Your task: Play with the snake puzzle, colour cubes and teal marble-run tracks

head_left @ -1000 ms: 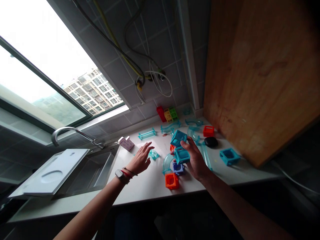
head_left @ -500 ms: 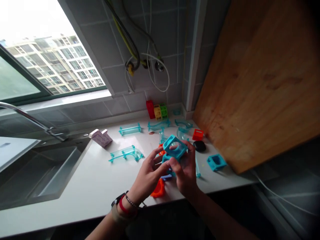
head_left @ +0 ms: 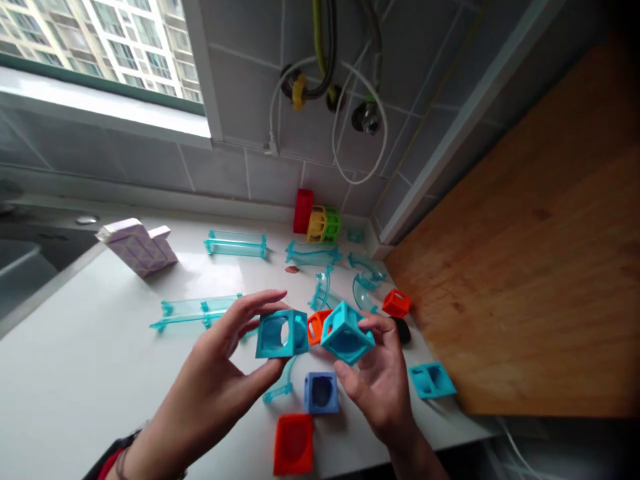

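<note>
My left hand (head_left: pixel 220 363) grips a turquoise cube block (head_left: pixel 283 335) with round openings, thumb below and fingers above. A second turquoise cube block (head_left: pixel 347 333), tilted on its corner, is held by my right hand (head_left: pixel 385 380) between thumb and fingers. The two blocks are side by side with a narrow gap, above the counter. Behind that gap shows an orange block (head_left: pixel 318 327), partly hidden. Below the hands stand a blue-violet cube block (head_left: pixel 321 393) and a larger orange-red block (head_left: pixel 293 445). A clear turquoise track piece (head_left: pixel 279 392) lies beside them, partly covered by my left hand.
Several clear turquoise track pieces (head_left: pixel 236 245) lie about the white counter (head_left: pixel 100 373). Red (head_left: pixel 303 211), yellow and green blocks stand by the wall. A purple-patterned box (head_left: pixel 139 248) is at left. Another turquoise block (head_left: pixel 433 381) and a wooden board (head_left: pixel 525 267) are at right.
The two turquoise blocks, earlier close together with one above the other, are now apart, one in each hand. My hands have spread, and the view has moved closer to the counter.
</note>
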A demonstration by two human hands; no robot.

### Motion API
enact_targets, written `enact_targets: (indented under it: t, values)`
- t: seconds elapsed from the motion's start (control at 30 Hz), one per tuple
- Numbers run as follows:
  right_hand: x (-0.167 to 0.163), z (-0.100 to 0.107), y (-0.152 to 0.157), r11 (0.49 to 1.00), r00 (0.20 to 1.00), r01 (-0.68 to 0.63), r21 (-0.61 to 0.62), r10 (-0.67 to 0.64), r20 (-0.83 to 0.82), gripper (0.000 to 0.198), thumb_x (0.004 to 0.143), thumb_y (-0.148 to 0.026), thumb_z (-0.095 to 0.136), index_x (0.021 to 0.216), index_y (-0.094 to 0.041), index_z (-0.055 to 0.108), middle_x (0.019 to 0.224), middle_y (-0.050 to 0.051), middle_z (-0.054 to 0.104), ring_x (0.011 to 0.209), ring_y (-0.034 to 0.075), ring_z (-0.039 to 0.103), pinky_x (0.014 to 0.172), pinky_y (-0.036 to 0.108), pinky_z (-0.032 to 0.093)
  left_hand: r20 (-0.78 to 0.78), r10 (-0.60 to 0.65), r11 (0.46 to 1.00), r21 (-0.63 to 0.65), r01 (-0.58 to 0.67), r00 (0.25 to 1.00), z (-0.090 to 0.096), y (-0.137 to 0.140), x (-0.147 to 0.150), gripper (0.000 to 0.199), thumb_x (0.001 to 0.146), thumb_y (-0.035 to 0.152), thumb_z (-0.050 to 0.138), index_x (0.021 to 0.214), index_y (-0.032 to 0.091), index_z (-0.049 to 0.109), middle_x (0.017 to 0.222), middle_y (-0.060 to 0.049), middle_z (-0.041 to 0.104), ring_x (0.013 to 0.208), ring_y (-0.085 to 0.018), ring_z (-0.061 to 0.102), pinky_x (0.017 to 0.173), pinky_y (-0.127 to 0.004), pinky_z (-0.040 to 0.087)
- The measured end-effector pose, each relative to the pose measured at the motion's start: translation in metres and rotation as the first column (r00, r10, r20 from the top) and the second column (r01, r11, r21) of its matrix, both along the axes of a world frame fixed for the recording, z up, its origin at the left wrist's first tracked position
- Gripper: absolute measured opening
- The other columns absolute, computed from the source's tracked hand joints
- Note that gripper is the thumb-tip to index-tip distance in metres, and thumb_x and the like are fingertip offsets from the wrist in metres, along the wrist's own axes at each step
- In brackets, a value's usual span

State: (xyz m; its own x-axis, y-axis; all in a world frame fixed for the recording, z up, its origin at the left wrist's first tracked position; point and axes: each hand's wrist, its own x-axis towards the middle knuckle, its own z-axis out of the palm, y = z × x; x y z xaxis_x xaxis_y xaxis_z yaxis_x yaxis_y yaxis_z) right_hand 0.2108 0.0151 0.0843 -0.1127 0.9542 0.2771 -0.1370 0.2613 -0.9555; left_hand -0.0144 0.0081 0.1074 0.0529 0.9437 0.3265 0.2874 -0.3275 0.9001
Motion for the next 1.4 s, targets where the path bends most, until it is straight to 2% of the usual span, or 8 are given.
enact_targets:
  t: [0.2,0.33,0.53,0.7,0.8,1.17,1.27,1.4]
  values:
    - [0.018,-0.005,0.006,0.989,0.964,-0.13,0.069,0.11,0.241,0.06,0.082,-0.009,0.08,0.13,-0.037,0.056,0.14,0.002,0.052,0.127,0.019,0.061,0.106,0.028,0.051,-0.312,0.032,0.977,0.208,0.035,0.95,-0.02,-0.006,-0.018,0.07,0.086,0.013,0.073,0.149,0.033,0.048,0.138,-0.006,0.067,0.122,-0.025,0.068,0.11,-0.036,0.052]
    - [0.032,-0.004,0.007,0.98,0.934,-0.175,0.09,0.137,0.329,0.069,0.08,-0.012,0.082,0.138,-0.038,0.056,0.143,0.004,0.056,0.134,0.025,0.058,0.109,0.035,0.05,-0.351,-0.015,0.967,0.232,0.103,0.936,-0.021,-0.011,-0.016,0.071,0.09,0.009,0.069,0.153,0.03,0.044,0.136,-0.007,0.067,0.12,-0.022,0.069,0.107,-0.032,0.054]
    - [0.034,-0.001,0.006,0.957,0.859,-0.282,0.062,0.224,0.461,0.077,0.08,-0.021,0.086,0.147,-0.038,0.053,0.149,0.005,0.06,0.137,0.029,0.058,0.112,0.041,0.05,-0.231,-0.137,0.953,0.236,0.192,0.963,-0.013,-0.011,-0.012,0.074,0.086,0.003,0.071,0.152,0.027,0.045,0.135,-0.008,0.068,0.122,-0.019,0.067,0.108,-0.027,0.052]
    - [0.026,0.001,0.002,0.944,0.878,-0.323,0.059,0.276,0.391,0.077,0.087,-0.019,0.08,0.152,-0.041,0.047,0.153,0.006,0.058,0.141,0.03,0.055,0.115,0.048,0.049,0.03,-0.19,0.967,0.176,0.182,0.981,-0.015,-0.014,-0.008,0.088,0.078,0.013,0.087,0.153,0.03,0.044,0.129,-0.008,0.072,0.12,-0.024,0.07,0.114,-0.035,0.05]
    - [0.023,0.0,-0.001,0.958,0.908,-0.285,0.027,0.261,0.329,0.081,0.085,-0.017,0.082,0.153,-0.042,0.045,0.15,0.007,0.061,0.137,0.03,0.06,0.11,0.049,0.054,0.166,-0.202,0.976,0.115,0.184,0.965,-0.017,-0.016,-0.004,0.088,0.076,0.014,0.089,0.151,0.035,0.047,0.127,-0.006,0.073,0.118,-0.025,0.071,0.107,-0.034,0.056]
    - [0.022,0.003,0.002,0.942,0.929,-0.275,0.191,0.209,0.305,0.075,0.085,-0.001,0.074,0.144,-0.045,0.058,0.138,0.005,0.066,0.127,0.027,0.063,0.103,0.046,0.057,0.238,-0.216,0.975,0.104,0.197,0.947,-0.021,-0.016,0.003,0.079,0.076,0.008,0.087,0.144,0.034,0.056,0.129,-0.007,0.073,0.118,-0.026,0.072,0.104,-0.034,0.059]
    - [0.022,0.001,-0.001,0.956,0.937,-0.28,0.088,0.253,0.242,0.074,0.089,-0.01,0.076,0.147,-0.048,0.053,0.152,0.005,0.057,0.135,0.028,0.059,0.105,0.047,0.055,0.213,-0.192,0.979,0.106,0.172,0.958,-0.022,-0.016,0.003,0.079,0.076,0.008,0.088,0.143,0.035,0.057,0.132,-0.006,0.072,0.12,-0.027,0.071,0.106,-0.036,0.058]
    - [0.02,0.0,-0.001,0.913,0.934,-0.349,-0.212,0.357,0.0,0.088,0.079,-0.054,0.085,0.156,-0.038,0.045,0.154,0.012,0.055,0.133,0.034,0.061,0.101,0.048,0.058,0.156,-0.179,0.974,0.169,0.152,0.971,-0.023,-0.015,0.001,0.075,0.077,0.006,0.086,0.141,0.035,0.059,0.131,-0.006,0.073,0.126,-0.028,0.067,0.111,-0.04,0.054]
